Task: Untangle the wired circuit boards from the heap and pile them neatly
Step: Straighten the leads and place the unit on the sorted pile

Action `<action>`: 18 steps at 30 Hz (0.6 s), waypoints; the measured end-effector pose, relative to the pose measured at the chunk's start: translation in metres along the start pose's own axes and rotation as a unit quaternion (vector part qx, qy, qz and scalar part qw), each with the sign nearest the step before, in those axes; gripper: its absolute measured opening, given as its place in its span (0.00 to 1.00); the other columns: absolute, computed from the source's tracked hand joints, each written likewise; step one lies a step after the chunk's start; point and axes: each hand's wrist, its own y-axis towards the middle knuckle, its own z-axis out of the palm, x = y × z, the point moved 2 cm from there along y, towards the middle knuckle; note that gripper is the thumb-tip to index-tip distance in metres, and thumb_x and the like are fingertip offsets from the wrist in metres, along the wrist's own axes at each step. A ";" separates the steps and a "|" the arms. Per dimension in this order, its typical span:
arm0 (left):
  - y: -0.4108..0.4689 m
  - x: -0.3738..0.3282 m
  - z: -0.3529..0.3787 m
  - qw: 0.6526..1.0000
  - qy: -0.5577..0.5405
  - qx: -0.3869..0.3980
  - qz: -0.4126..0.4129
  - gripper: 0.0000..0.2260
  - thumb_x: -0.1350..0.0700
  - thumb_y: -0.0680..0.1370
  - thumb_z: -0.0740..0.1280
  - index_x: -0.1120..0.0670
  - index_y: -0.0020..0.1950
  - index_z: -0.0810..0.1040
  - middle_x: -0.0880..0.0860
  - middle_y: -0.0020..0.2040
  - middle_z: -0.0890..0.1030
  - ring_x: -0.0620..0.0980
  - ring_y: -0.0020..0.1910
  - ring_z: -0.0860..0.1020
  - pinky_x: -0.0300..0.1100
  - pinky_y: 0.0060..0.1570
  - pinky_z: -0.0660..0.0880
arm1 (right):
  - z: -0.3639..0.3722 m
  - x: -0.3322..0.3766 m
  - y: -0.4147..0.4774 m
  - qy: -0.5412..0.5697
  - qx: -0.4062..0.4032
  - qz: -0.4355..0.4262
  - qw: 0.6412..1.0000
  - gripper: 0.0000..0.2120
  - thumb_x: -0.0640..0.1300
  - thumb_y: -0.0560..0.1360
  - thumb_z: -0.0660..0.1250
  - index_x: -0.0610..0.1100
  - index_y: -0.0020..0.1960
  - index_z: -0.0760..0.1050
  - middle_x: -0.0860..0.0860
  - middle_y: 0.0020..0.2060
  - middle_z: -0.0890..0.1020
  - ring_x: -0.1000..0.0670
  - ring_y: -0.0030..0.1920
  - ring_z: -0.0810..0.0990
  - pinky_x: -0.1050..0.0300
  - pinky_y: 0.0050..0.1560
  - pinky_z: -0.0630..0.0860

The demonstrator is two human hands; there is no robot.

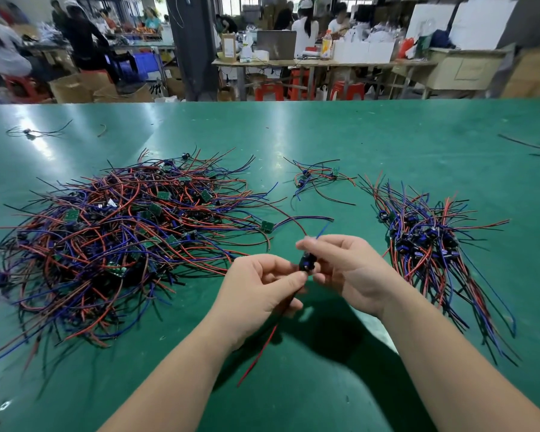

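You're well short of halfway: your left hand [262, 288] and right hand [346, 269] together pinch one freed board [306, 264] just above the surface [387, 135], the pile [427, 244] at right is modest, and the far bigger heap [113, 232] at left awaits sorting.

A green table [387, 132] carries a tangled heap of wired boards [122, 232] left of the left hand [256, 291], a tidier pile [434, 244] right of the right hand [353, 272], and a small cluster [318, 179] beyond both.
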 end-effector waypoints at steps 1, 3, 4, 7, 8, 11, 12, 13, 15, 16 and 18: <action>-0.001 0.001 0.001 1.000 0.016 0.002 -0.002 0.04 0.65 0.73 0.71 0.58 0.40 0.79 0.53 0.30 0.81 0.48 0.24 0.78 0.37 0.27 0.77 | 0.000 -0.002 0.000 -0.023 -0.005 0.001 1.000 0.05 0.42 0.68 0.73 0.40 0.41 0.80 0.49 0.29 0.78 0.55 0.26 0.73 0.67 0.25 0.69; -0.002 0.003 0.003 0.999 0.031 0.006 -0.015 0.05 0.66 0.73 0.71 0.59 0.39 0.79 0.53 0.29 0.81 0.47 0.24 0.78 0.36 0.26 0.75 | 0.000 -0.004 0.001 -0.052 -0.017 0.000 0.998 0.02 0.36 0.70 0.72 0.38 0.39 0.80 0.47 0.28 0.78 0.53 0.27 0.72 0.66 0.25 0.68; -0.002 0.004 0.003 0.999 0.034 0.008 -0.021 0.05 0.66 0.73 0.70 0.59 0.39 0.79 0.54 0.29 0.82 0.47 0.24 0.78 0.36 0.26 0.75 | 0.000 -0.003 0.000 -0.060 -0.022 0.001 0.998 0.02 0.35 0.71 0.71 0.36 0.40 0.80 0.47 0.28 0.78 0.52 0.28 0.72 0.66 0.25 0.68; 0.000 0.004 0.002 0.999 0.026 0.008 -0.038 0.03 0.66 0.74 0.70 0.59 0.41 0.79 0.56 0.31 0.83 0.47 0.24 0.78 0.36 0.27 0.76 | -0.001 0.000 -0.002 -0.067 -0.018 0.004 0.998 0.04 0.38 0.72 0.70 0.38 0.40 0.81 0.47 0.31 0.81 0.52 0.30 0.75 0.66 0.28 0.70; 0.001 0.003 0.001 0.999 0.021 0.009 -0.043 0.02 0.65 0.74 0.70 0.60 0.42 0.79 0.56 0.31 0.83 0.47 0.24 0.79 0.36 0.27 0.76 | -0.002 0.002 -0.002 -0.062 -0.015 0.003 0.998 0.05 0.39 0.72 0.69 0.39 0.40 0.82 0.47 0.31 0.81 0.53 0.30 0.76 0.66 0.28 0.70; 0.000 0.000 -0.001 0.998 0.016 0.026 -0.057 0.02 0.64 0.74 0.71 0.62 0.44 0.79 0.58 0.33 0.83 0.48 0.26 0.79 0.38 0.29 0.78 | -0.010 0.009 -0.003 -0.015 -0.039 -0.017 0.999 0.05 0.37 0.73 0.67 0.39 0.41 0.81 0.50 0.29 0.81 0.55 0.29 0.76 0.67 0.29 0.70; 0.000 -0.001 -0.001 0.997 0.016 0.033 -0.062 0.02 0.64 0.74 0.70 0.62 0.44 0.79 0.58 0.33 0.83 0.48 0.26 0.80 0.39 0.30 0.78 | -0.013 0.011 -0.003 0.000 -0.054 -0.022 0.998 0.04 0.35 0.73 0.67 0.38 0.42 0.81 0.50 0.28 0.80 0.56 0.29 0.76 0.67 0.29 0.71; -0.002 -0.001 -0.001 0.997 0.017 0.037 -0.068 0.02 0.64 0.74 0.70 0.62 0.44 0.79 0.58 0.33 0.83 0.48 0.26 0.80 0.39 0.30 0.79 | -0.014 0.012 -0.003 0.005 -0.065 -0.026 0.998 0.04 0.34 0.73 0.67 0.38 0.42 0.80 0.50 0.28 0.80 0.56 0.28 0.76 0.68 0.29 0.71; -0.002 0.000 -0.001 0.996 0.025 0.026 -0.078 0.02 0.65 0.74 0.71 0.62 0.44 0.79 0.58 0.33 0.83 0.48 0.27 0.80 0.39 0.30 0.78 | -0.013 0.010 -0.002 -0.010 -0.074 -0.034 0.997 0.05 0.32 0.73 0.67 0.39 0.42 0.80 0.50 0.28 0.81 0.56 0.27 0.76 0.67 0.29 0.72; -0.002 0.001 -0.001 0.996 0.035 0.011 -0.078 0.03 0.64 0.73 0.72 0.61 0.44 0.79 0.58 0.33 0.83 0.49 0.27 0.80 0.40 0.31 0.78 | -0.012 0.008 -0.002 -0.028 -0.075 -0.039 0.996 0.06 0.32 0.73 0.67 0.39 0.41 0.80 0.49 0.28 0.81 0.56 0.27 0.77 0.67 0.29 0.72; 0.001 0.005 -0.003 0.996 0.074 -0.024 -0.054 0.07 0.58 0.71 0.75 0.59 0.46 0.81 0.56 0.33 0.83 0.48 0.29 0.80 0.40 0.33 0.77 | -0.007 0.005 -0.001 -0.054 -0.070 -0.046 0.995 0.05 0.31 0.73 0.68 0.39 0.41 0.80 0.48 0.29 0.81 0.55 0.27 0.77 0.66 0.28 0.73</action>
